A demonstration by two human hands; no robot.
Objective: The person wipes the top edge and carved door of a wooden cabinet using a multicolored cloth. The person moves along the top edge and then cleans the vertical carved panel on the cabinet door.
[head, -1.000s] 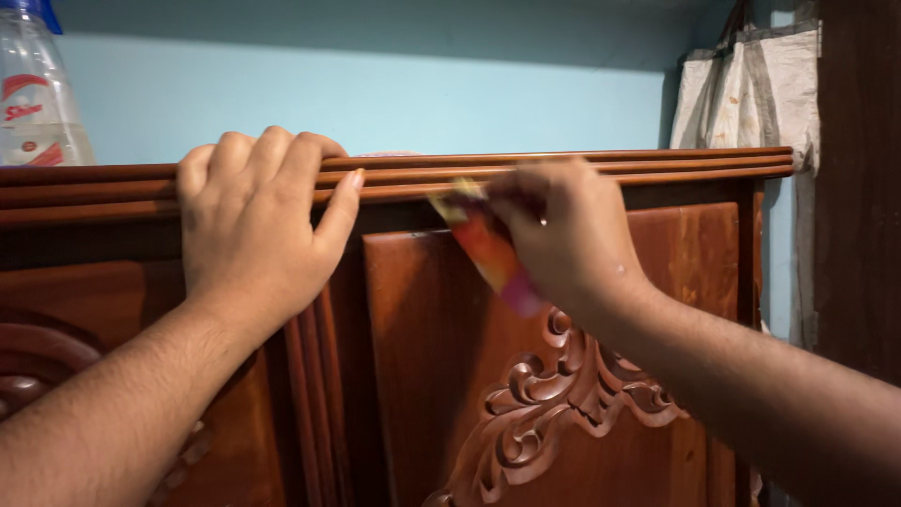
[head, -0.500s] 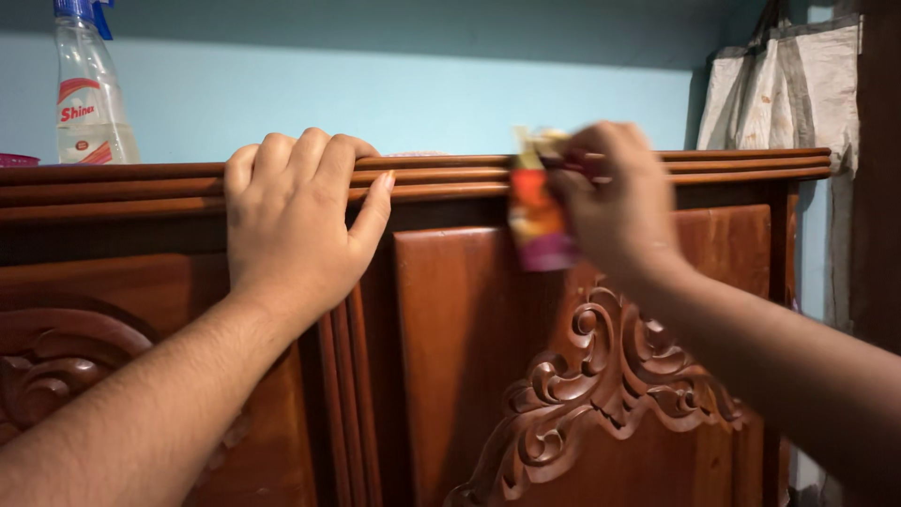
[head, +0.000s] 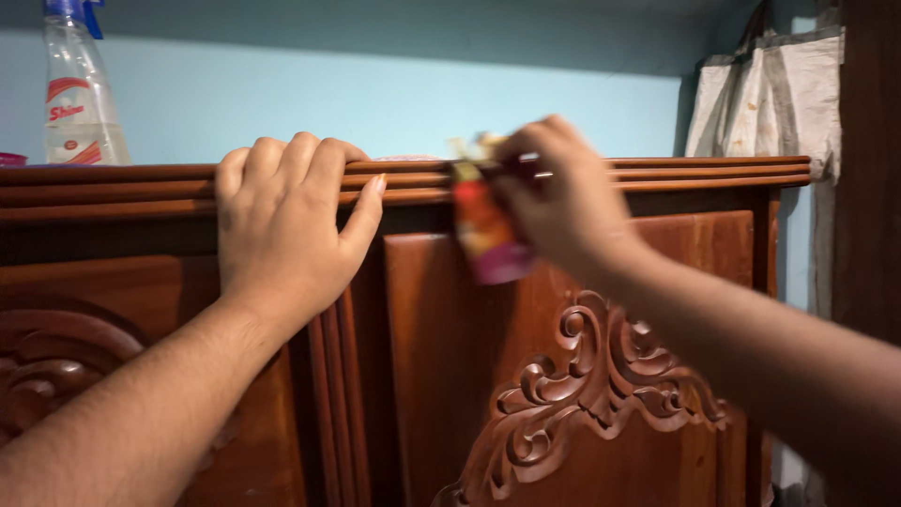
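**Two hands at the top of a big wooden cupboard**

The left hand (head: 286,230) is laid flat on the cupboard (head: 450,376). Its fingers curl over the top ledge (head: 704,171) and hold on to it. It has nothing else in it.

The right hand (head: 563,202) is up at the same ledge, a little way to the right of the left hand. Its fingers are closed on a small packet (head: 483,230). The packet is orange and red with a purple bottom. It hangs down from the fingers, right in front of the ledge and the top of the door panel (head: 422,329). The picture is blurry there, so I cannot tell if the packet touches the wood.

I think the step now is lifting the packet up to the cupboard top. The next move looks like it needs a bit more lift, so the packet gets over the ledge. The left hand should keep a firm grip to keep the person steady.

A spray bottle (head: 80,94) stands on the cupboard top, far to the left. A pale bag (head: 770,94) hangs at the right, by the blue wall (head: 422,94). Curly carved wood (head: 591,394) sits on the door below the right hand.
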